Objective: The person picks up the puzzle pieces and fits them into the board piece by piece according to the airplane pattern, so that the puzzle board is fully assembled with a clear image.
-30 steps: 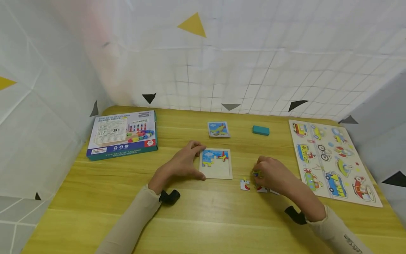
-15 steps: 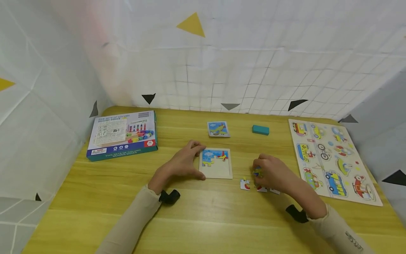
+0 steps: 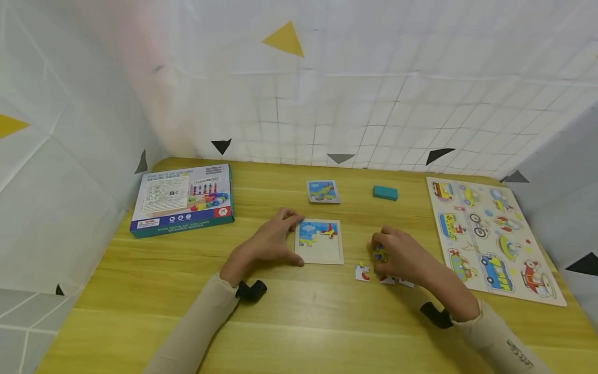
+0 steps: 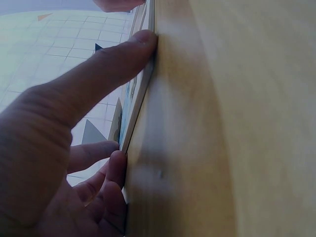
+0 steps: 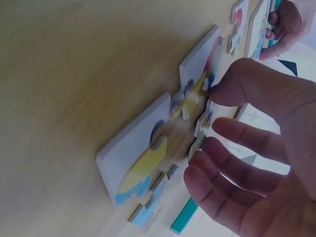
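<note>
A square puzzle board (image 3: pixel 320 254), partly filled with blue-sky and plane pieces, lies on the table. My left hand (image 3: pixel 273 240) grips its left side, with the thumb at the near corner and the fingers at the far one. In the left wrist view the thumb presses on the board's edge (image 4: pixel 136 116). My right hand (image 3: pixel 404 257) hovers low over loose puzzle pieces, its thumb and fingers apart around a blue-and-yellow piece (image 3: pixel 380 253). In the right wrist view the fingertips are close to several pieces, among them a large white-and-yellow piece (image 5: pixel 133 148). Whether they touch is partly hidden.
Another loose piece (image 3: pixel 362 272) lies between board and right hand. Behind the board are a plane picture card (image 3: pixel 323 191) and a teal block (image 3: pixel 385 192). A bead-toy box (image 3: pixel 182 200) sits left. A vehicle puzzle board (image 3: pixel 492 239) lies right.
The right hand's fingers have parted slightly, so the blue-and-yellow piece shows more between thumb and index finger. My left hand stays at the board.
</note>
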A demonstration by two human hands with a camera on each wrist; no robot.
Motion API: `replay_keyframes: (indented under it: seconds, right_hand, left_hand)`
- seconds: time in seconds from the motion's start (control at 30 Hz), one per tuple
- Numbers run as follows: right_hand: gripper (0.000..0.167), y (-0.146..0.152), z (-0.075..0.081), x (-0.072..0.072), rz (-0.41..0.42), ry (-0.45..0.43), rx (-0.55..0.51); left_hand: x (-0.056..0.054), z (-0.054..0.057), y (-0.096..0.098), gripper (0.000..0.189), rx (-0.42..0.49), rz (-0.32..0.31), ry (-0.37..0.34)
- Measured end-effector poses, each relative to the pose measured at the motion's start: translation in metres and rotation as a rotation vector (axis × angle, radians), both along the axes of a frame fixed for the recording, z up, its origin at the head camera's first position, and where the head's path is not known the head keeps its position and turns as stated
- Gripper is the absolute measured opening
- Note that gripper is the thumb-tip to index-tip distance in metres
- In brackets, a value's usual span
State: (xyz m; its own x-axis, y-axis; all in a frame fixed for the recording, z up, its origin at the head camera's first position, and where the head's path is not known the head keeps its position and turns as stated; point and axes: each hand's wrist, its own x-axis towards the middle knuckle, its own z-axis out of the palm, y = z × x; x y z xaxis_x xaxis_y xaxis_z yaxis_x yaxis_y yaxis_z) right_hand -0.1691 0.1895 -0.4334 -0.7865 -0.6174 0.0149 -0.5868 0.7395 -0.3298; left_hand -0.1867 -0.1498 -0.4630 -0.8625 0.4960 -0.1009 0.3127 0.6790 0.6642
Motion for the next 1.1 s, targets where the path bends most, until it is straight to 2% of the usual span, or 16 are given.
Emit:
replay_keyframes:
  seconds: [0.17, 0.27, 0.5, 0.77, 1.1]
  right_hand:
    - [0.039, -0.0011, -0.0009, -0.0009, -0.007, 0.055, 0.01]
    - [0.038, -0.0012, -0.0002, -0.0012, -0.015, 0.064, 0.013]
    - [0.034, -0.0035, 0.0022, -0.0032, -0.046, 0.014, 0.028]
    - [0.037, -0.0033, 0.0023, -0.0031, -0.111, 0.006, 0.05]
    - [0.035, -0.0032, 0.005, -0.0055, -0.114, -0.064, 0.042]
  left_hand:
    - [0.0006, -0.0004, -0.0006, 0.108, 0.0, -0.003, 0.002]
    - [0.0009, 0.0006, -0.001, 0.108, 0.004, -0.004, 0.008]
    - [0.0, -0.0003, -0.0014, 0.108, 0.001, -0.009, 0.015]
    - [-0.0008, 0.001, -0.0009, 0.107, -0.003, -0.006, 0.012]
    - [-0.0014, -0.0001, -0.0013, 0.108, -0.005, -0.008, 0.015]
